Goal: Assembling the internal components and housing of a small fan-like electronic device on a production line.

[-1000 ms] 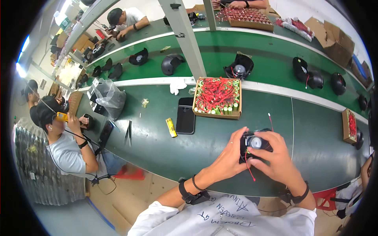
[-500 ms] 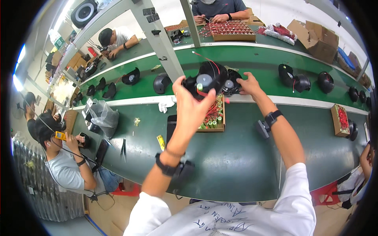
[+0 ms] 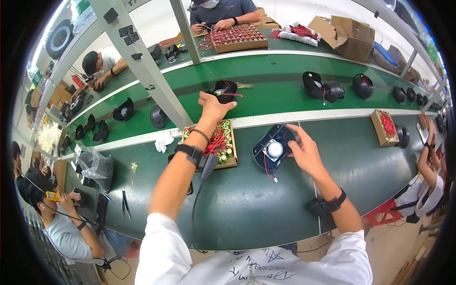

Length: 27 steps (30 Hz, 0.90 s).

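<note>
My left hand (image 3: 216, 107) reaches over the green conveyor belt, fingers and thumb around the near side of a black rounded plastic shell (image 3: 225, 88) with a red wire. The hand partly hides this shell. In my right hand (image 3: 305, 151) is a black speaker panel (image 3: 259, 156), gripped by its right edge above the dark green bench. A round silver-white speaker sits in its middle, and a red wire with a white plug hangs from it. Below my left forearm stands a cardboard box (image 3: 232, 161) of green cylindrical cells with red wires.
More black shells (image 3: 334, 90) sit along the belt (image 3: 270, 78). A grey post (image 3: 147, 71) rises left of my left hand. A plastic bag (image 3: 97, 166), tweezers (image 3: 125, 205) and a box of red parts (image 3: 384, 127) lie on the bench. Co-workers sit left, right and opposite.
My hands have moved apart. The left has lowered the shell to the belt; the right has drawn the speaker panel back over the bench. The whole view has shifted rightward.
</note>
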Motion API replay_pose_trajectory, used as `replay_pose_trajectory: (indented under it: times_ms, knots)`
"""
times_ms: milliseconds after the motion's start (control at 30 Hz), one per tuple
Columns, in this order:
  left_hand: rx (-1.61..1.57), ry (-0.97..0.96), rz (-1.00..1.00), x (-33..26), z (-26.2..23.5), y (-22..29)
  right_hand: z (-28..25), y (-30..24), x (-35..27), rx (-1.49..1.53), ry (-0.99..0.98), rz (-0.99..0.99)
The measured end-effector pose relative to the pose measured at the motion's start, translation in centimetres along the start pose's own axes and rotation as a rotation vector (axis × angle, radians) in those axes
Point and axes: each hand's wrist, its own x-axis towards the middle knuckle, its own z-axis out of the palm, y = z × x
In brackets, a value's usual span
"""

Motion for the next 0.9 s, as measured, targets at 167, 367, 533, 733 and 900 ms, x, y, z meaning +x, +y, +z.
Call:
replay_pose_trajectory:
  times_ms: [167, 367, 533, 733, 900]
  knots:
    - [-0.267, -0.023, 0.511, -15.7, -5.4, 2.5, -0.9, -2.4, -5.2, 0.143, 0.009, 0.097]
    - [-0.126, -0.102, 0.444, -32.1, -5.0, -4.2, 4.1, -6.2, -8.9, 0.178, -0.306, 0.052]
    - [-0.302, -0.181, 0.388, -32.0, -6.4, -7.5, 4.8, -7.6, -3.7, -0.161, -0.159, -0.426]
    - [-0.407, -0.302, 0.381, -31.9, -6.6, -8.5, 9.1, -8.8, 3.9, -0.446, -0.460, -0.524]
    - [-0.641, -0.031, 0.199, -33.9, -5.1, -9.0, 11.6, -9.7, 2.6, -0.703, -0.259, -0.518]
